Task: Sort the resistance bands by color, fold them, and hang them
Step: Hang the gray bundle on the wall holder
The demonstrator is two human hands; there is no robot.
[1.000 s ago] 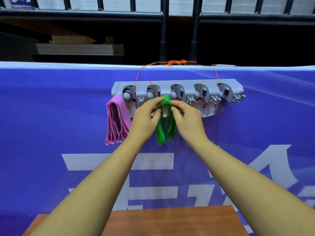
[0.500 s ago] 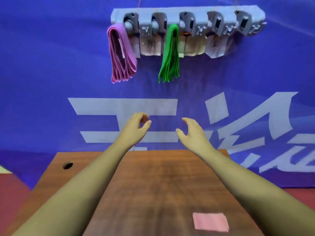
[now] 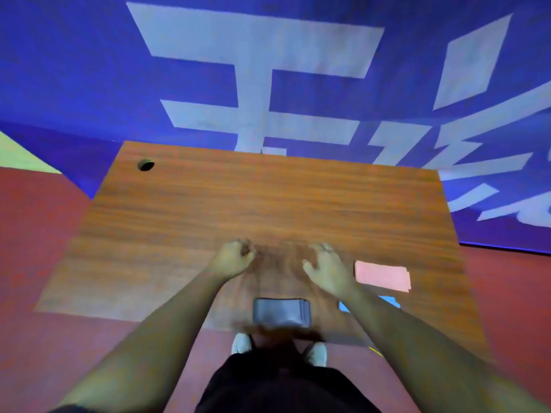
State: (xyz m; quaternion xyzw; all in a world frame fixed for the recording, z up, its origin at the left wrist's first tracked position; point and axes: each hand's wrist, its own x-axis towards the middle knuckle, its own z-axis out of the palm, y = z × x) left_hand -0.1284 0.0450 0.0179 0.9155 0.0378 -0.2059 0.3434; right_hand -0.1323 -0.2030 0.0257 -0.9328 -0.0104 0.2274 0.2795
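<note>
Over the tabletop (image 3: 208, 204) the left hand (image 3: 231, 259) was curled and empty. The folded grey band (image 3: 281, 312) lay at the near edge. The right hand (image 3: 326, 271) was spread open, with the pink band (image 3: 383, 275) and blue band (image 3: 389, 301) beside it. Probably best to lift one colour with its folds stacked.

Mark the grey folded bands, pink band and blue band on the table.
grey folded bands (image 3: 281, 311): head view, top of stack.
pink band (image 3: 383, 275): head view, its middle.
blue band (image 3: 390, 302): head view, exposed corner.
</note>
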